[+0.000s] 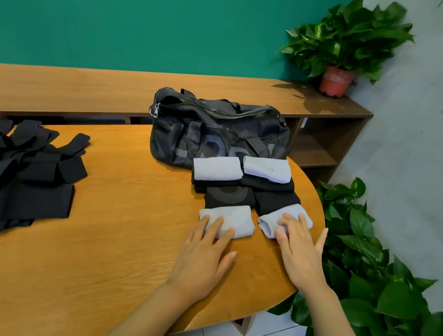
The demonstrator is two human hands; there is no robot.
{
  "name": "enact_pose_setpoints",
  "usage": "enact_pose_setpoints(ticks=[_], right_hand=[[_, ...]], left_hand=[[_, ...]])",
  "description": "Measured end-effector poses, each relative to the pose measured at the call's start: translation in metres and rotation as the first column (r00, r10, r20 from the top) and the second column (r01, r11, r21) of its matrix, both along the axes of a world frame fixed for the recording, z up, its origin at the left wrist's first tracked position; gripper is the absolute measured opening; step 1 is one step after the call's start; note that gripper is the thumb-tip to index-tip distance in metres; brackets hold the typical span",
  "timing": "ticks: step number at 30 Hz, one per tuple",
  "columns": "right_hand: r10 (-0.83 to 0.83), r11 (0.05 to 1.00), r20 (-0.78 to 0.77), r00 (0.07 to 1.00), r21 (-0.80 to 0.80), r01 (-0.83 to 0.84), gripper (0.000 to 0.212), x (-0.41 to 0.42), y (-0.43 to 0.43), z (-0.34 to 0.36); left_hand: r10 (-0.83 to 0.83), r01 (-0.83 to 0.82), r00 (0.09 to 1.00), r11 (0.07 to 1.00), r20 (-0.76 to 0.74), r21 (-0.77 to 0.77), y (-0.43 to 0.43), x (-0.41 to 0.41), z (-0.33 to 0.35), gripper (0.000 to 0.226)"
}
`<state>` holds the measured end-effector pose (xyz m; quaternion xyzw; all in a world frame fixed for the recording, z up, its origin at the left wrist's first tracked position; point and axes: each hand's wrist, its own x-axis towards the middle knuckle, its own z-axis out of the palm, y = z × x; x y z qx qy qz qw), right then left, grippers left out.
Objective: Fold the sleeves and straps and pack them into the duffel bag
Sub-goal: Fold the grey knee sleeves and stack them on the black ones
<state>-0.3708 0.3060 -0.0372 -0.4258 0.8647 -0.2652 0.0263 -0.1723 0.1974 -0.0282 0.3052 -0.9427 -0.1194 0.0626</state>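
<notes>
- My left hand (204,256) is flat and palm down. The fingers are straight and a bit apart, with the tips pressing on the near-left grey fold (241,219). The thumb sticks out to the side on the table (114,238).
- My right hand (301,251) is the same deal: palm down, fingers fanned over the near-right grey fold (268,224). The thumb points away, along the table's rounded edge.
- Neither hand is gripping anything, they're just pressing flat.
- Both bare forearms come in from below and angle inward toward the folds.
- Just past my fingertips are two black folded pieces (239,197) side by side. Beyond those are two more grey folds (217,167).
- The duffel bag (215,128) sits straight ahead of both hands, right behind that far grey pair. Can't tell if it's zipped.
- Well off to the left of my left hand there's a loose pile of black straps (8,176).
</notes>
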Motion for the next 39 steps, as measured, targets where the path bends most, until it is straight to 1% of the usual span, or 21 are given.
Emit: enact_pose_setpoints(ticks=[3, 4, 7, 10, 12, 14, 17, 20, 23, 26, 27, 30, 32, 34, 36, 39], right_hand=[[-0.004, 0.992, -0.134, 0.991, 0.121, 0.02, 0.072, 0.006, -0.004, 0.0], [-0.006, 0.986, -0.165, 0.986, 0.162, 0.033, 0.08, 0.008, -0.004, -0.001], [-0.016, 0.969, -0.166, 0.986, 0.24, 0.056, 0.087, 0.009, -0.005, -0.004], [-0.026, 0.962, -0.156, 0.987, 0.265, 0.067, 0.087, 0.01, -0.007, -0.007], [-0.035, 0.963, -0.16, 0.986, 0.258, 0.076, 0.088, 0.012, -0.008, -0.006], [-0.033, 0.97, -0.166, 0.986, 0.234, 0.072, 0.088, 0.018, -0.009, -0.003], [0.005, 0.983, -0.164, 0.986, 0.181, 0.025, 0.084, 0.03, -0.014, 0.002], [0.06, 0.989, -0.169, 0.984, 0.147, -0.035, 0.078, 0.046, -0.022, 0.008], [0.13, 0.987, -0.161, 0.978, 0.113, -0.113, 0.075, 0.071, -0.035, 0.019], [0.226, 0.972, -0.118, 0.967, 0.088, -0.216, 0.068, 0.107, -0.057, 0.032], [0.26, 0.964, -0.105, 0.96, 0.082, -0.252, 0.07, 0.121, -0.066, 0.035], [0.355, 0.935, -0.111, 0.928, 0.063, -0.35, 0.089, 0.164, -0.094, 0.04], [0.419, 0.908, -0.116, 0.901, 0.079, -0.412, 0.092, 0.192, -0.114, 0.042], [0.473, 0.881, -0.102, 0.875, 0.09, -0.465, 0.087, 0.22, -0.132, 0.044], [0.515, 0.856, -0.081, 0.853, 0.101, -0.507, 0.072, 0.244, -0.149, 0.044], [0.571, 0.819, -0.064, 0.819, 0.118, -0.562, 0.059, 0.274, -0.168, 0.041]], left_hand=[[-0.013, 0.013, 1.0, 1.0, 0.023, 0.023, 0.001, -0.012, 0.0, 0.09], [-0.018, 0.018, 0.999, 0.999, 0.027, 0.032, 0.001, -0.016, 0.001, 0.091], [-0.04, 0.038, 0.999, 0.998, 0.03, 0.052, 0.0, -0.024, 0.003, 0.095], [-0.068, 0.065, 0.997, 0.996, 0.042, 0.064, -0.004, -0.026, 0.003, 0.089], [-0.081, 0.078, 0.996, 0.994, 0.036, 0.074, -0.007, -0.024, 0.005, 0.073], [-0.078, 0.079, 0.997, 0.995, -0.017, 0.066, -0.012, -0.018, 0.007, 0.056], [-0.017, 0.021, 0.992, 0.999, -0.123, 0.035, -0.022, -0.003, 0.009, 0.048], [0.048, -0.043, 0.974, 0.999, -0.22, 0.029, -0.034, 0.021, 0.01, 0.044], [0.096, -0.091, 0.966, 0.995, -0.24, 0.033, -0.048, 0.052, 0.012, 0.044], [0.141, -0.141, 0.953, 0.99, -0.267, 0.017, -0.058, 0.088, 0.017, 0.063], [0.163, -0.166, 0.947, 0.986, -0.278, 0.011, -0.062, 0.101, 0.019, 0.064], [0.238, -0.251, 0.929, 0.968, -0.282, -0.008, -0.076, 0.141, 0.021, 0.041], [0.283, -0.301, 0.915, 0.954, -0.287, -0.018, -0.087, 0.169, 0.02, 0.036], [0.326, -0.35, 0.897, 0.936, -0.3, -0.028, -0.098, 0.197, 0.018, 0.034], [0.368, -0.394, 0.878, 0.919, -0.306, -0.025, -0.108, 0.224, 0.015, 0.034], [0.415, -0.439, 0.864, 0.898, -0.285, -0.02, -0.121, 0.256, 0.007, 0.035]])
